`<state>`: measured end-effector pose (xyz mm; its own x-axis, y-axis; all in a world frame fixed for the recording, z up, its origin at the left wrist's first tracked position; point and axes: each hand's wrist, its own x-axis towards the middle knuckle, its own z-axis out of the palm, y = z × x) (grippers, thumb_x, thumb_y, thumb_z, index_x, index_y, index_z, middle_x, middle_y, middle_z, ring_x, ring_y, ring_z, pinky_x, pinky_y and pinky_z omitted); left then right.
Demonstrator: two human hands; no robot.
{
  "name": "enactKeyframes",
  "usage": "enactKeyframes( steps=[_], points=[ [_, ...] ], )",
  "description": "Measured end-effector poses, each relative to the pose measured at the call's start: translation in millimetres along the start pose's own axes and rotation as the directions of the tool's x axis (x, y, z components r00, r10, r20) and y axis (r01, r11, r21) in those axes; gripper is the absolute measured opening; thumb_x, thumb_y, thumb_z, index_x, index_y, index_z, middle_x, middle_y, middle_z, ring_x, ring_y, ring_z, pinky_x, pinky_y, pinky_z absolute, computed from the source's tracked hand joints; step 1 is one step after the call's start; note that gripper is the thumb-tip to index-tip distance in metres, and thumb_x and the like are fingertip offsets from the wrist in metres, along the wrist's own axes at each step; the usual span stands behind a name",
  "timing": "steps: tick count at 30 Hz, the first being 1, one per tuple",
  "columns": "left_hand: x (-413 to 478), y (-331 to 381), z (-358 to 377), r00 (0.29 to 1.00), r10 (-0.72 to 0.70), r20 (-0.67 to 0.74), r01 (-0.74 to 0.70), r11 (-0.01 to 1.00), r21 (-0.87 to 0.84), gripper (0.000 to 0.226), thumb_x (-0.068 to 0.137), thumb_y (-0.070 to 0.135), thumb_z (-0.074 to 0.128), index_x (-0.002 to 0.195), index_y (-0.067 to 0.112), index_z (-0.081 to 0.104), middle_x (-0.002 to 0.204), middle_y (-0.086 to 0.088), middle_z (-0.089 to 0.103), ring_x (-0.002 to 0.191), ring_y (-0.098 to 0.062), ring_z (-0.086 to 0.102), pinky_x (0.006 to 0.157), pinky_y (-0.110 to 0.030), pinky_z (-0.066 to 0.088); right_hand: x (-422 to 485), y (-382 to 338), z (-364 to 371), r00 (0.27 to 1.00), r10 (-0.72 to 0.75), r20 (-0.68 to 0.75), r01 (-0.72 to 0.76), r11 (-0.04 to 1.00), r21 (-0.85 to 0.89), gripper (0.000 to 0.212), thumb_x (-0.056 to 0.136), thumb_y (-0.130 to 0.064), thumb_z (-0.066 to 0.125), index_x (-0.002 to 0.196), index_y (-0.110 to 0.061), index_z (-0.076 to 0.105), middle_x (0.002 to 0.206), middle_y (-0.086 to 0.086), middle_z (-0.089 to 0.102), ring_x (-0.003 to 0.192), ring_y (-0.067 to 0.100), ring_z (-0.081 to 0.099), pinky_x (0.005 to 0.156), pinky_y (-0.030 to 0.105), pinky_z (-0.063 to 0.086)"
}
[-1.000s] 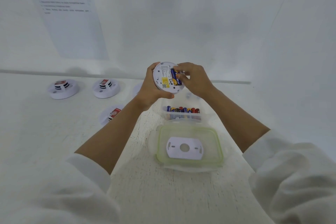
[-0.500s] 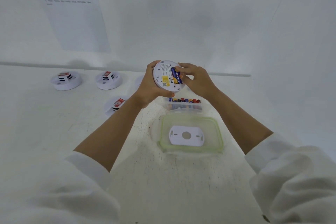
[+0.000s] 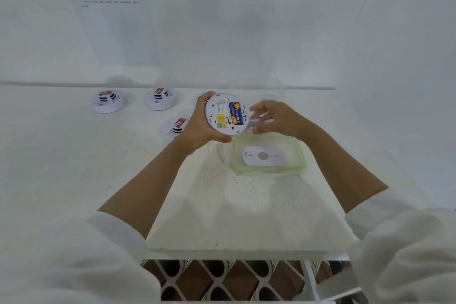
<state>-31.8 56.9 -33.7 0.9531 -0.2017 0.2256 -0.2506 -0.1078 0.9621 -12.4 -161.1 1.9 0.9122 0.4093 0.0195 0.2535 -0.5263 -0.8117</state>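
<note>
- The left hand [image 3: 199,124] holds a round white smoke detector [image 3: 223,116] up above the surface [image 3: 222,205], its back turned toward the camera and tilted a little to the left.
- Its fingers [image 3: 208,97] are clamped on the detector's rim — fingertips over the top edge, thumb under the bottom edge.
- A blue battery [image 3: 235,113] sits upright in the open bay on the detector's back, beside a yellow label.
- The right hand [image 3: 276,118] is just beside the detector's right edge, blurred; its fingers look loosely apart, holding nothing.
- Below the hands lies a clear lid with a green rim [image 3: 271,170], and a white mounting plate [image 3: 264,156] rests flat inside it.
- Three more detectors stand to the left — two at the back [image 3: 108,102] [image 3: 161,99], and one nearer [image 3: 174,126], partly behind the left wrist.
</note>
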Motion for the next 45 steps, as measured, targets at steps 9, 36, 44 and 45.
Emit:
enactKeyframes(
  steps=[9, 36, 44, 45],
  points=[
    [-28.1, 5.8, 2.4, 0.999, -0.025, 0.019, 0.025, 0.999, 0.026, 0.107, 0.043, 0.001, 0.081, 0.133, 0.018, 0.024, 0.125, 0.002, 0.044, 0.114, -0.014, 0.048, 0.079, -0.026, 0.056, -31.1, 16.0, 12.6, 0.949, 0.225, 0.221, -0.107, 0.889, -0.446, 0.060, 0.073, -0.024, 0.076, 0.128, -0.017, 0.051, 0.128, 0.003, 0.046, 0.104, 0.013, 0.042, 0.092, 0.026, 0.037],
    [18.7, 13.2, 0.6, 0.999, 0.015, 0.040, -0.017, 0.999, 0.051, 0.101, 0.044, -0.005, 0.081, 0.127, 0.019, 0.029, 0.128, -0.005, 0.042, 0.111, -0.010, 0.049, 0.074, -0.018, 0.054, 3.3, 3.9, -38.0, 0.998, 0.005, -0.056, -0.027, 0.918, -0.396, 0.056, 0.064, -0.021, 0.083, 0.113, -0.011, 0.060, 0.109, 0.005, 0.057, 0.090, 0.013, 0.050, 0.068, 0.014, 0.039],
    [32.2, 16.4, 8.5, 0.997, 0.039, 0.064, -0.042, 0.999, 0.034, 0.106, 0.042, -0.003, 0.082, 0.131, 0.016, 0.028, 0.127, -0.001, 0.044, 0.107, -0.007, 0.053, 0.071, -0.021, 0.055, 24.2, -41.5, -21.0, 0.969, -0.238, -0.069, 0.189, 0.891, -0.412, 0.060, 0.061, -0.019, 0.081, 0.116, -0.013, 0.057, 0.106, -0.002, 0.048, 0.100, 0.018, 0.050, 0.085, 0.028, 0.043],
    [35.9, 17.3, 9.6, 0.997, 0.048, 0.064, -0.051, 0.998, 0.047, 0.106, 0.041, 0.000, 0.082, 0.131, 0.016, 0.027, 0.125, 0.003, 0.045, 0.106, -0.002, 0.053, 0.071, -0.019, 0.053, 29.2, -42.5, -18.8, 0.964, -0.259, -0.053, 0.210, 0.872, -0.442, 0.063, 0.060, -0.023, 0.081, 0.117, -0.014, 0.056, 0.105, -0.003, 0.047, 0.100, 0.017, 0.049, 0.088, 0.028, 0.041]
  ],
)
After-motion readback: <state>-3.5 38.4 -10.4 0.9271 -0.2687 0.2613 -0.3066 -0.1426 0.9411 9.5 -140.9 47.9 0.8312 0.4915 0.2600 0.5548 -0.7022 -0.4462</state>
